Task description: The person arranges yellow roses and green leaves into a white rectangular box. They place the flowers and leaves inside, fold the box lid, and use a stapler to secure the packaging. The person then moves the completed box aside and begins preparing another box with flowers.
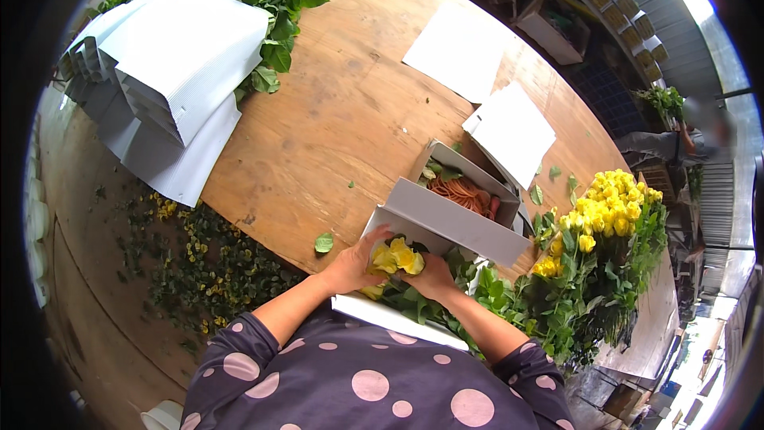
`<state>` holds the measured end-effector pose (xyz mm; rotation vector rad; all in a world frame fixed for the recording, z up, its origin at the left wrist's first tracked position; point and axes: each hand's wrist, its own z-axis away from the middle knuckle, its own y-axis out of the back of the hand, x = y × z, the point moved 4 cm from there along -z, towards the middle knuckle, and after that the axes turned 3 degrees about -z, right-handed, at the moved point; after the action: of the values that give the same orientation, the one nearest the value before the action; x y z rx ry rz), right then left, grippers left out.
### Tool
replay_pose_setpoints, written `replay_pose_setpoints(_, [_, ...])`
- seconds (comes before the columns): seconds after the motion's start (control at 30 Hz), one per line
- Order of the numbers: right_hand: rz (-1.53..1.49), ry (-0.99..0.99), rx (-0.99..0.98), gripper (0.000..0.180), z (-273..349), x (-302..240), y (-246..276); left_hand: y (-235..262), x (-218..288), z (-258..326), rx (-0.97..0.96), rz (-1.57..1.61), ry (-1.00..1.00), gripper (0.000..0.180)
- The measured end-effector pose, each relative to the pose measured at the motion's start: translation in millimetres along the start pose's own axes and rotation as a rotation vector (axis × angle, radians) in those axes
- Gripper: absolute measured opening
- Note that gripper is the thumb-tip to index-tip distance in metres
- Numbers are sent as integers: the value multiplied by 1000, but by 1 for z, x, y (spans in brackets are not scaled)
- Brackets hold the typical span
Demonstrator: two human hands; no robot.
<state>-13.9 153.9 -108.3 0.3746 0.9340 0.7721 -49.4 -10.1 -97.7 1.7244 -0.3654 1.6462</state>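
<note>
A few yellow roses (396, 256) lie between my hands at the open front of a white cardboard holder (422, 227) on the table. My left hand (350, 269) curves round the left side of the blooms, its thumb and fingers on either side of them. From the right, my right hand (434, 277) closes on the roses just below their heads; its fingertips are partly hidden by petals. Green leafy stems (493, 295) spread rightward under my right forearm. In front of my body is a white board edge (398, 322).
An open box (464, 232) behind the holder contains orange-brown bands (463, 193). White sheets (516, 131) lie beyond it. A large bunch of yellow roses (605, 211) rests at the right. Folded white cardboard (187, 48) is stacked at far left, above floor cuttings (207, 263). Another person (676, 143) stands far right.
</note>
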Motion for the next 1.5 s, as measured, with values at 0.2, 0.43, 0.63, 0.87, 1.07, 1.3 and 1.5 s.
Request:
replay_pose_setpoints(0.2, [-217,132,-19,32,5,10,10,-4,-6,3,-121,-148,51,82])
replay_pose_setpoints(0.43, [277,253,365,37,39,-38,61,-3,-1,5,-137,-320,-179,38])
replay_pose_setpoints(0.63, [399,119,255,43,-8,-21,3,2,12,4,-262,-627,-61,37])
replay_pose_setpoints(0.87, [-190,265,142,45,-7,9,7,1,0,9,-208,-569,-86,34])
replay_pose_setpoints(1.07, [48,393,286,42,-7,1,9,0,1,8,-199,-569,-75,34])
replay_pose_setpoints(1.3, [225,452,275,45,-8,3,4,3,-6,3,-242,-400,-5,29])
replay_pose_setpoints(1.5, [213,415,319,45,-6,1,2,45,-34,-10,205,-126,149,17])
